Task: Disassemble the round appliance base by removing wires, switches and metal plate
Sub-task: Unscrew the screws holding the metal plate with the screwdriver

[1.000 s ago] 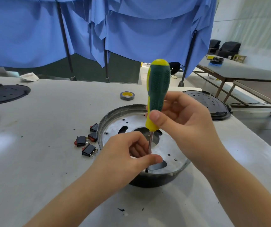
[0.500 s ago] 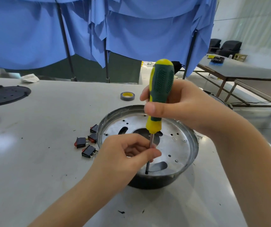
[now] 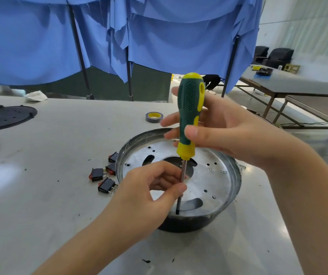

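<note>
A person's left hand [image 3: 151,187], nearest the camera, pinches the bare shaft of a screwdriver [image 3: 189,124] between thumb and curled fingers, steadying it low down just above the metal plate [image 3: 208,181]. The tool stands almost upright, its long axis running straight down from the handle to a tip planted at the plate's near edge, beside a curved slot; whether the tip sits in a screw head is too small to tell. The right hand [image 3: 224,133], farther back and higher, wraps the green-and-yellow handle, thumb across the front and fingers reaching round behind. The plate lies flat inside the round base [image 3: 236,183], which rests on the grey table [image 3: 60,195] directly under both hands. The work looks to be at the plate-fastening stage: any turning would come from the right hand on the handle, about that vertical line, with the left hand only guiding. To the left of the base, four black switches [image 3: 106,176] lie loose on the table, apparently already out. Beyond, a roll of tape [image 3: 153,117] sits near the far edge.
</note>
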Demonstrator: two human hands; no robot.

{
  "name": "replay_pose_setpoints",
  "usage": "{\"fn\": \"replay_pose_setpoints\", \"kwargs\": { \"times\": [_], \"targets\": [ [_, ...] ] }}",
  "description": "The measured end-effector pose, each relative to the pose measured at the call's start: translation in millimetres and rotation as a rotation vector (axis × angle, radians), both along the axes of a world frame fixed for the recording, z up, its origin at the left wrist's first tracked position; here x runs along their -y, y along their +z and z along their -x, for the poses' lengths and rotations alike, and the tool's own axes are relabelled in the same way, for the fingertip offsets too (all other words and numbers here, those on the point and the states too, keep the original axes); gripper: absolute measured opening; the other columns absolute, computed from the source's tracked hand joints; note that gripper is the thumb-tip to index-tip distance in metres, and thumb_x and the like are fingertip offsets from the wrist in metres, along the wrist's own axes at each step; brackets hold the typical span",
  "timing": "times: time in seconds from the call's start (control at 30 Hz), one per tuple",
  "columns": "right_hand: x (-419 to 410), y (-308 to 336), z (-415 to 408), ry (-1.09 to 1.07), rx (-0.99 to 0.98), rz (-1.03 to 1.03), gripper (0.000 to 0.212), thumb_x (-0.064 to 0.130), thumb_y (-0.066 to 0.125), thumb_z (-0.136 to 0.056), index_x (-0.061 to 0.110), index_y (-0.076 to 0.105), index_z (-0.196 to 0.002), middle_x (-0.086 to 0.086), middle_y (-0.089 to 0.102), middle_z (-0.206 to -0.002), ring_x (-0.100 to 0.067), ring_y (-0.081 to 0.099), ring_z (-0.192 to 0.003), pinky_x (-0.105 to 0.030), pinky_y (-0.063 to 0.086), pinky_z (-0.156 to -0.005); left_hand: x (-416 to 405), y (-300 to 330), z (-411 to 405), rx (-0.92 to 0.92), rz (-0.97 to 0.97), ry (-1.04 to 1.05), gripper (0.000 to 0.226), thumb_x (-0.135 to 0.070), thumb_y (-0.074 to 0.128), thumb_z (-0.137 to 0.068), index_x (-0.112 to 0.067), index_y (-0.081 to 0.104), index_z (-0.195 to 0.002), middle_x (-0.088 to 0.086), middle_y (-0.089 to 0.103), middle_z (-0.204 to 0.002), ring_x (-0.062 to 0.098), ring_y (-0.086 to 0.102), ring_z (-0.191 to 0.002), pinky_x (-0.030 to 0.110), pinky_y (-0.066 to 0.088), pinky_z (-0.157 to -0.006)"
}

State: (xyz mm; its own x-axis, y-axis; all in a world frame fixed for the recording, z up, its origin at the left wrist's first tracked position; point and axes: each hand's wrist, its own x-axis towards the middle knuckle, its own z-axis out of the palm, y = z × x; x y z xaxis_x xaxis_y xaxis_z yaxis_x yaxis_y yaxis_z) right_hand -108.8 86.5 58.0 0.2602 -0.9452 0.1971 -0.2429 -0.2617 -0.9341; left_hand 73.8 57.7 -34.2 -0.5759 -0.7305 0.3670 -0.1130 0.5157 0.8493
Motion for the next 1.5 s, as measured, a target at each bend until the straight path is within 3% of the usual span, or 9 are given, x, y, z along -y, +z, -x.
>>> {"fn": "replay_pose_setpoints", "kwargs": {
  "times": [0.1,0.17,0.37,0.63,0.93,1.07,1.2,1.33,1.5],
  "targets": [
    [-1.5,1.0,-5.9,-0.108,-0.128,0.066,0.058,0.023,0.079,-0.073,0.022,0.053,-0.125,0.015,0.069,-0.093,-0.021,0.069,-0.089,-0.028,0.057,-0.079,-0.6,-0.5,-0.1,-0.004,0.012,0.013,0.021,-0.011,0.075,-0.082,-0.030,0.068,-0.085,-0.015,0.071,-0.080,0.005,0.069,-0.075,0.013,0.053,-0.072],
    [-2.1,2.1,-6.4,-0.155,-0.181,0.110,0.060,0.026,0.079,-0.068,0.022,0.054,-0.123,0.007,0.071,-0.093,-0.031,0.067,-0.091,-0.034,0.058,-0.082,-0.8,-0.7,0.2,-0.017,0.012,0.024,0.019,-0.011,0.076,-0.080,-0.028,0.069,-0.084,-0.015,0.071,-0.079,0.005,0.069,-0.075,0.013,0.053,-0.071],
    [-5.9,4.9,-2.3,-0.081,-0.013,0.113,0.075,0.005,0.074,-0.072,0.017,0.039,-0.137,-0.013,0.073,-0.096,-0.028,0.072,-0.090,-0.032,0.058,-0.075,0.4,-0.4,-0.2,-0.027,-0.018,0.010,0.013,-0.019,0.079,-0.078,-0.026,0.069,-0.082,-0.013,0.071,-0.078,0.006,0.068,-0.074,0.014,0.053,-0.070],
    [-11.2,14.3,8.5,-0.171,0.088,0.243,0.063,0.005,0.070,-0.071,0.013,0.043,-0.128,-0.010,0.074,-0.097,-0.027,0.073,-0.090,-0.030,0.058,-0.074,-0.7,0.8,-1.3,-0.063,-0.058,-0.051,0.012,-0.031,0.066,-0.082,-0.035,0.070,-0.093,-0.016,0.073,-0.088,0.003,0.069,-0.084,0.011,0.051,-0.073],
    [-11.2,13.1,-4.5,-0.318,0.153,0.304,0.066,0.012,0.076,-0.065,0.013,0.048,-0.125,-0.006,0.076,-0.093,-0.023,0.074,-0.081,-0.028,0.059,-0.069,-0.7,1.1,-1.2,-0.162,-0.107,-0.098,0.031,-0.047,0.061,-0.078,-0.037,0.065,-0.108,-0.005,0.073,-0.094,0.017,0.071,-0.090,0.029,0.057,-0.082],
    [-2.4,1.5,-21.0,-0.343,0.105,0.278,0.067,0.011,0.081,-0.071,0.020,0.050,-0.130,-0.007,0.075,-0.092,-0.025,0.074,-0.075,-0.032,0.060,-0.069,-1.8,2.5,-0.5,-0.187,-0.138,-0.134,0.036,-0.047,0.062,-0.078,-0.034,0.062,-0.111,-0.002,0.074,-0.090,0.018,0.072,-0.083,0.030,0.057,-0.080],
    [7.1,-11.9,-28.2,-0.450,0.098,0.207,0.075,0.022,0.084,-0.070,0.026,0.044,-0.134,-0.005,0.071,-0.096,-0.018,0.074,-0.073,-0.032,0.060,-0.069,0.9,8.6,-4.3,-0.254,-0.285,-0.166,0.034,-0.049,0.063,-0.076,-0.040,0.062,-0.109,0.005,0.075,-0.083,0.019,0.072,-0.069,0.019,0.055,-0.069],
    [13.3,-22.4,-32.9,-0.434,0.100,0.014,0.074,0.024,0.084,-0.070,0.028,0.040,-0.131,-0.011,0.062,-0.107,-0.018,0.073,-0.077,-0.028,0.060,-0.065,10.5,15.2,-5.9,-0.329,-0.449,-0.140,0.031,-0.054,0.066,-0.072,-0.031,0.073,-0.091,0.011,0.070,-0.070,0.023,0.066,-0.055,0.024,0.054,-0.059],
    [14.5,-23.2,-32.1,-0.356,0.048,-0.026,0.058,0.027,0.081,-0.073,0.030,0.044,-0.118,-0.005,0.067,-0.100,-0.011,0.072,-0.078,-0.022,0.057,-0.060,15.0,15.9,-8.9,-0.305,-0.499,-0.058,0.030,-0.055,0.070,-0.071,-0.024,0.069,-0.073,0.003,0.055,-0.052,0.015,0.050,-0.042,0.019,0.047,-0.049]
  ]
}}
